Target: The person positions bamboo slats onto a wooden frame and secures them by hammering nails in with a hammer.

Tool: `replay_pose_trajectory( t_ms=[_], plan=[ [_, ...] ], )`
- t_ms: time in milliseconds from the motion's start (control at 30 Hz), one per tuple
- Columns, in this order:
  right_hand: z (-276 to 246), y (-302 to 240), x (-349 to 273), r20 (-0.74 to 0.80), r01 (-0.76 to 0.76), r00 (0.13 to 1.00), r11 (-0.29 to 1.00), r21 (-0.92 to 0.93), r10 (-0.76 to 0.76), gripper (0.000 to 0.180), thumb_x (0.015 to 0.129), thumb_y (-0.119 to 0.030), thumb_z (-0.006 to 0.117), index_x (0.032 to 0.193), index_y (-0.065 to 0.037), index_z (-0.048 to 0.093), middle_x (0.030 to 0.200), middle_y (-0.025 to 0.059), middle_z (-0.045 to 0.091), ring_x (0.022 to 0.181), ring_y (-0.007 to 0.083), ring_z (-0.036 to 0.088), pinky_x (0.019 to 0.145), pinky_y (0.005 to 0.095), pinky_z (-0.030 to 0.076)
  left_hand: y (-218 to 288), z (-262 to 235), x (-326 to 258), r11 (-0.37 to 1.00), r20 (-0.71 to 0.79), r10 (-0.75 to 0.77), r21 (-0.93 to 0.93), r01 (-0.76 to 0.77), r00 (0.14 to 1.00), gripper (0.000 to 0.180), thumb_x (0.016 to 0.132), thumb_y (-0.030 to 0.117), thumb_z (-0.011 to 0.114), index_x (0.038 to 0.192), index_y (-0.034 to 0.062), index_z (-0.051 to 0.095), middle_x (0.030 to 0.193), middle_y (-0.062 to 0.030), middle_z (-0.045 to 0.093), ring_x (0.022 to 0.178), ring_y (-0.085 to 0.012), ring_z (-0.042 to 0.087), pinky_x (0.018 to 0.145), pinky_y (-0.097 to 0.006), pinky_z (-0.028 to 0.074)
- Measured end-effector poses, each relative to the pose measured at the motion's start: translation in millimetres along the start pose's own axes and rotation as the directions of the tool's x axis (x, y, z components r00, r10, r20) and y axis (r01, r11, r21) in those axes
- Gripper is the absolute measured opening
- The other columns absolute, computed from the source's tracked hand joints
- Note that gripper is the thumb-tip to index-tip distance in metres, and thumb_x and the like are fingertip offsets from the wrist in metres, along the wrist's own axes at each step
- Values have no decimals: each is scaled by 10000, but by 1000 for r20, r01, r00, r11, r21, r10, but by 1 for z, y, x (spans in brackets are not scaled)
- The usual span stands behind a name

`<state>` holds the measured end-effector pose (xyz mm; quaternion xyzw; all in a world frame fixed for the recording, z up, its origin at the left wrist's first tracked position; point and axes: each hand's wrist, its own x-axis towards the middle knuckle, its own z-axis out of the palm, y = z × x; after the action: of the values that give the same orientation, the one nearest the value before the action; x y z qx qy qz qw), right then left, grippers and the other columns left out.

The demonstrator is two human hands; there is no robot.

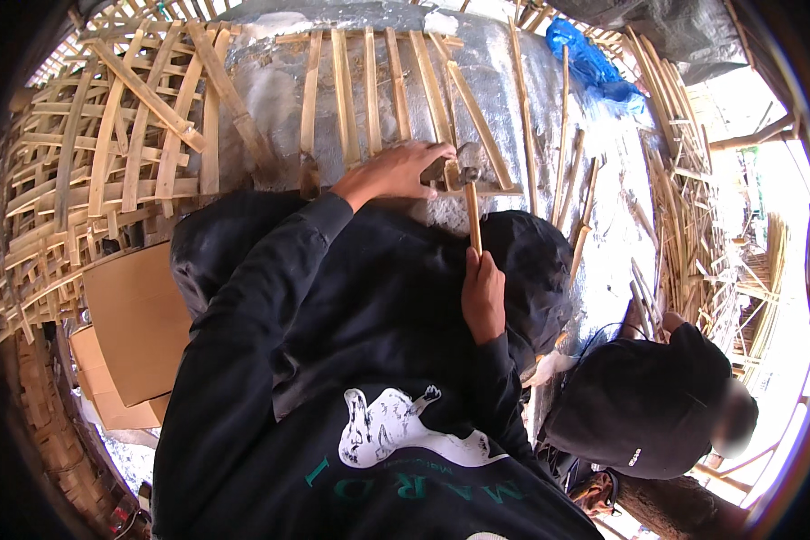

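In my right hand (484, 295) is the wooden handle of a hammer (474, 216), held upright in the picture with its head at the far end. My left hand (394, 174) reaches forward beside the hammer head. Its fingers and thumb curve round a short bamboo piece (453, 173), partly hidden by the hand. Several bamboo strips (371, 94) lie side by side in front of me, pointing away. They run between a far crosspiece (292, 38) and a nearer crosspiece (499, 191), which is partly covered by my hand and the hammer.
Woven bamboo lattice panels (90, 135) fill the left side, above a cardboard sheet (139, 315). A blue plastic bag (594, 67) lies at the far right, near a pile of bamboo strips (684, 225). Another person in black (648, 405) crouches close on my right.
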<state>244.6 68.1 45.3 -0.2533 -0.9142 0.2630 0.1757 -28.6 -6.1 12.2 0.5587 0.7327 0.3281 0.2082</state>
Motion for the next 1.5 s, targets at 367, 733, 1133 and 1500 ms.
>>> replay_pose_trajectory(
  t_ms=[367, 733, 1133, 1500],
  plan=[
    [-5, -19, -3, -6, -115, 993, 992, 42, 115, 310, 1119, -218, 545, 912, 0, 468, 736, 320, 568, 717, 551, 544, 593, 599, 352, -8, 8, -1, 996, -46, 86, -25, -87, 995, 814, 838, 273, 839, 1536, 166, 436, 1419, -200, 622, 1303, -433, 582, 1114, -506, 465],
    [-2, -9, 3, -21, -15, 1000, 1000, 13, 16, 318, 1116, -208, 550, 910, 19, 466, 717, 319, 548, 710, 557, 535, 581, 599, 359, -10, 3, 0, 997, -102, 78, -13, -80, 992, 737, 810, 246, 838, 1446, 116, 491, 1305, -199, 664, 1260, -421, 605, 1055, -513, 482],
    [-34, -8, 21, 518, -623, 780, 359, 695, 351, 284, 1100, -271, 619, 892, -125, 492, 664, -80, 407, 482, 10, 375, 405, 205, 240, -13, 6, 0, 997, -100, 74, 5, -74, 992, 778, 826, 282, 839, 1496, 161, 463, 1332, -210, 652, 1280, -421, 597, 1084, -516, 481],
    [-73, 12, 134, 301, -323, 944, -201, 925, -131, 260, 1126, -280, 541, 919, -133, 485, 668, -89, 307, 535, 41, 284, 501, 238, 274, -4, 0, -3, 1000, -34, 22, 21, -21, 999, 797, 826, 264, 849, 1516, 201, 456, 1458, -164, 600, 1339, -426, 561, 1113, -506, 471]
  ],
)
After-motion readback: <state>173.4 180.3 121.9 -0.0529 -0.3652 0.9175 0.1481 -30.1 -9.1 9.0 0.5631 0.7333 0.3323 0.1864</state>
